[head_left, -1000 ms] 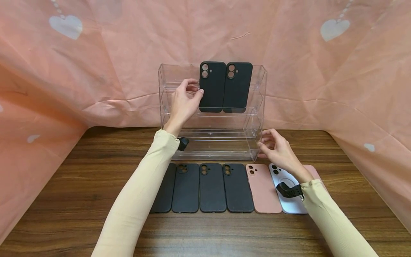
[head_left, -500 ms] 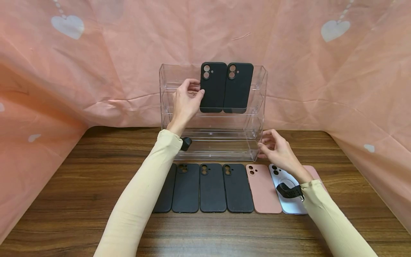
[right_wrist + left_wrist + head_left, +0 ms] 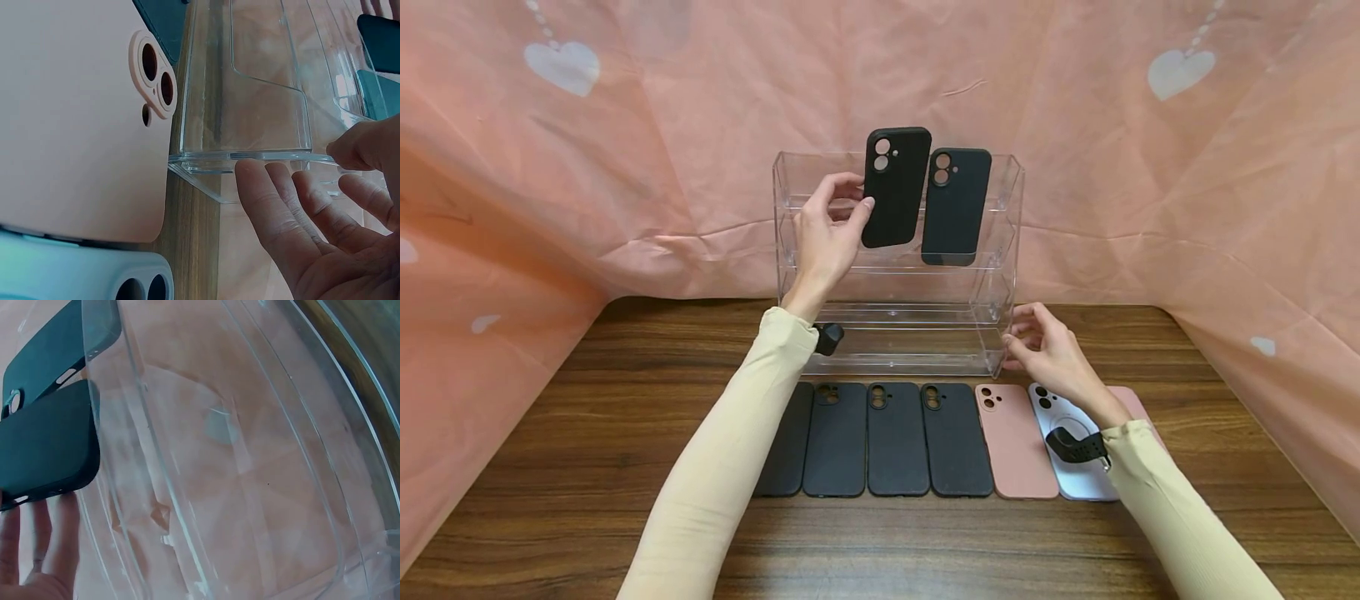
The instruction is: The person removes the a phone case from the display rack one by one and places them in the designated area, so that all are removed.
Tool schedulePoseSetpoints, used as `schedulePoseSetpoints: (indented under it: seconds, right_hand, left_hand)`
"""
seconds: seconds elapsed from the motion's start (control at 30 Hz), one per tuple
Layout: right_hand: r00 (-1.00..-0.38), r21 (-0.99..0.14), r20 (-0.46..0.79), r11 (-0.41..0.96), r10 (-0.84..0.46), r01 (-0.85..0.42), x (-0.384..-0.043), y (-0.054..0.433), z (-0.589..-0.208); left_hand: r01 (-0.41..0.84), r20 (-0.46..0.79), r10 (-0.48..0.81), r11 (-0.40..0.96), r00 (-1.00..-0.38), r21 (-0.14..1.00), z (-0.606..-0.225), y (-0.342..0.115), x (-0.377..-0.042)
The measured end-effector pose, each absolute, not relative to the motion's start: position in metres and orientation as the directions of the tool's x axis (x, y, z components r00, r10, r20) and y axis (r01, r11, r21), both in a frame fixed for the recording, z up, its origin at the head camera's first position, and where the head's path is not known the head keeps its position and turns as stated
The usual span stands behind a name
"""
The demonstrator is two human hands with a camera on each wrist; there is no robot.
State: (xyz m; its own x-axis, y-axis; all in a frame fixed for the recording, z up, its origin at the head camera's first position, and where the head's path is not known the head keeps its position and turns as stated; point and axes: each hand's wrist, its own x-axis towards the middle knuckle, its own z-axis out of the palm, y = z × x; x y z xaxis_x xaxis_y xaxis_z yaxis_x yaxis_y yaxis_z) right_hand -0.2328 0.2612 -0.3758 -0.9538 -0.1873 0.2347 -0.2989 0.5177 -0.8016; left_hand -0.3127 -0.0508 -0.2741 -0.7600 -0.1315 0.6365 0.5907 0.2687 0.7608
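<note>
Between thumb and fingers, my left hand [image 3: 829, 237] pinches the left edge of a black phone case [image 3: 895, 187]. That case is tilted and raised above the clear acrylic display stand's [image 3: 917, 315] upper ledge. Beside it, a second black phone case [image 3: 957, 208] leans upright in the stand's upper tier. The left wrist view shows the held case's lower end [image 3: 50, 444] overlapping the second one, fingers [image 3: 62, 534] behind it. My right hand [image 3: 1051, 354] holds the stand's lower right side, its thumb and fingers [image 3: 269, 212] on either side of the panel edge.
In front of the stand lies a row of phone cases: several black ones [image 3: 897, 442], a pink one [image 3: 1018, 442], a white one [image 3: 1078, 479] and another pink one [image 3: 1127, 400] partly under my right forearm. My left sleeve [image 3: 730, 450] covers part of the leftmost black case.
My left hand has lifted the left black phone case up out of the ledge and tilted it, parting it from the case beside it. My right hand stays in place.
</note>
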Motion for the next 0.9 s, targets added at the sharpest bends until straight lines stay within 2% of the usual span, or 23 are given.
schedulePoseSetpoints:
  seconds: [0.2, 0.33, 0.9]
  right_hand:
    - [-0.950, -0.780, 0.248, 0.543, -0.189, -0.311, -0.233, 0.261, -0.376]
    - [-0.949, -0.777, 0.254, 0.545, -0.188, -0.316, -0.233, 0.261, -0.376]
    - [-0.952, -0.811, 0.239, 0.499, -0.191, -0.303, -0.233, 0.260, -0.378]
  left_hand:
    - [0.650, 0.667, -0.128, 0.152, -0.734, 0.745, -0.271, -0.054, -0.304]
    - [0.658, 0.671, -0.117, 0.136, -0.732, 0.741, -0.271, -0.058, -0.296]
    - [0.566, 0.571, -0.042, 0.088, -0.820, 0.820, -0.288, -0.087, -0.257]
